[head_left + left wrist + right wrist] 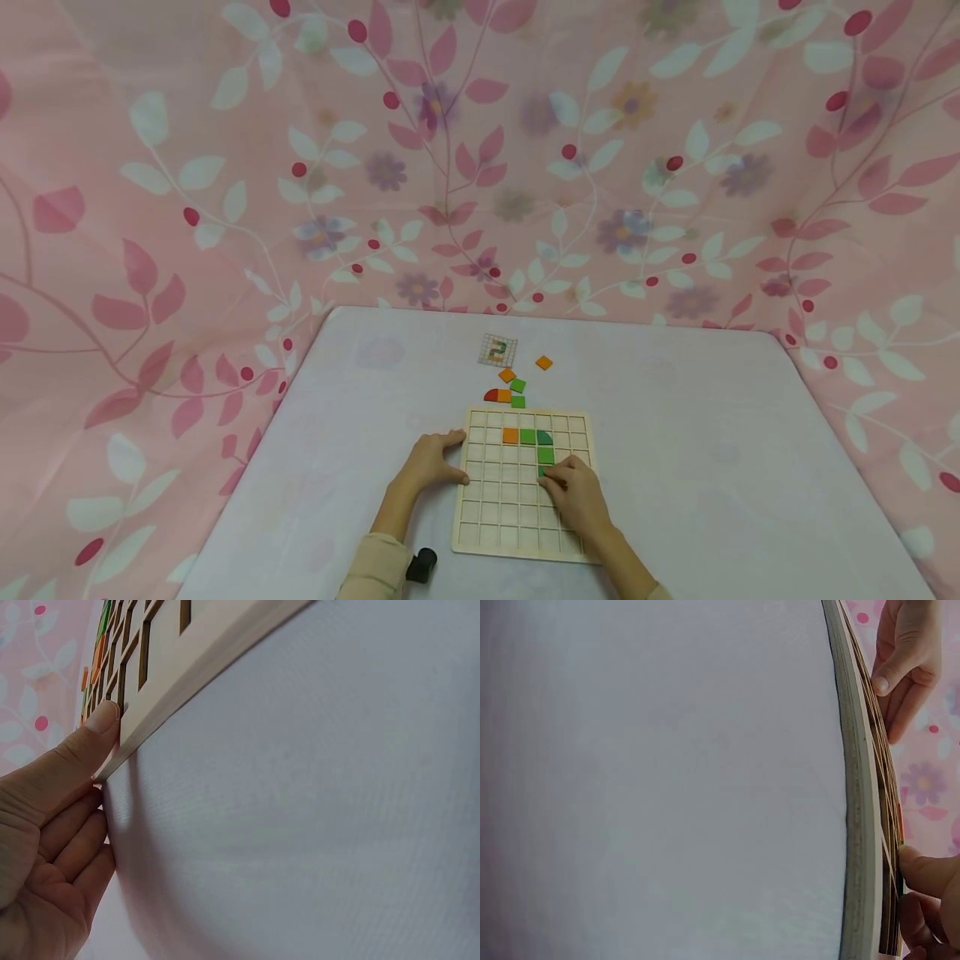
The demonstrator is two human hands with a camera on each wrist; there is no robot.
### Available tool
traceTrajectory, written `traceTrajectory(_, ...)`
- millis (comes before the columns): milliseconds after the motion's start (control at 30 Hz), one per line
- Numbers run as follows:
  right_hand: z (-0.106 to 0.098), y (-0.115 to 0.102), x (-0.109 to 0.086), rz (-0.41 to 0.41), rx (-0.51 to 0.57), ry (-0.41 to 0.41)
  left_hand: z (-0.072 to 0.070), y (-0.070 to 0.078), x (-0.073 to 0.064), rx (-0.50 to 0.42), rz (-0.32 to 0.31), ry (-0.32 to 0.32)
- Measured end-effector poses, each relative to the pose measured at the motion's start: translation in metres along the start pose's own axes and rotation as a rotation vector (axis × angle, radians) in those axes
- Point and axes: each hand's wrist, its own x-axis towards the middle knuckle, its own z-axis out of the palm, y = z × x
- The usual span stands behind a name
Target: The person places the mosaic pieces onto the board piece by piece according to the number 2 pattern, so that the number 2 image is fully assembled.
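Observation:
A light wooden grid board [480, 533] lies on the table. In its cells sit an orange square tile [511, 436], a green square tile [528, 437], a dark green rounded tile [544, 437] and, below that, another green square [546, 456]. My right hand [579, 498] pinches a green tile [542, 472] at the cell under this square; its fingers hide much of the tile. With thumb and forefinger spread, my left hand [429, 462] touches the board's left edge. In the left wrist view its thumb [103, 718] rests against the wooden rim.
Behind the board lie a red rounded tile [491, 395] and several loose orange and green square tiles [518, 386]. Farther back is a small card [498, 350] with a gridded figure. A black object [422, 565] stands near the left sleeve. A floral curtain [480, 167] borders the table.

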Motion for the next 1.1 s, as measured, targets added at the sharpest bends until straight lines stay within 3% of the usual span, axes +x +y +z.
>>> traceTrajectory(233, -0.0016, 0.0039, -0.0004, -0.017, 0.059, 0.056, -0.0004, 0.0002, 0.0008, 0.001, -0.001, 0.000)
traceTrajectory(467, -0.0036, 0.0037, -0.0023, 0.040, 0.045, 0.058, -0.0001, -0.0010, 0.0000, 0.002, 0.005, 0.003)
traceTrajectory(633, -0.0027, 0.0034, -0.0040, 0.076, 0.092, 0.066, 0.0002, -0.0012, 0.0002, 0.003, 0.007, 0.002)
traceTrajectory(767, -0.0001, 0.0023, -0.0043, 0.037, 0.132, 0.101, 0.0003, -0.0023, -0.0002, -0.007, 0.003, 0.005)
traceTrajectory(933, 0.0028, -0.0012, -0.0036, 0.026, 0.085, 0.119, 0.0014, -0.0040, 0.0001, -0.007, -0.002, -0.002)
traceTrajectory(1100, 0.0027, -0.0047, -0.0015, 0.055, -0.003, 0.046, 0.0026, -0.0043, 0.0004, 0.001, 0.004, 0.002)
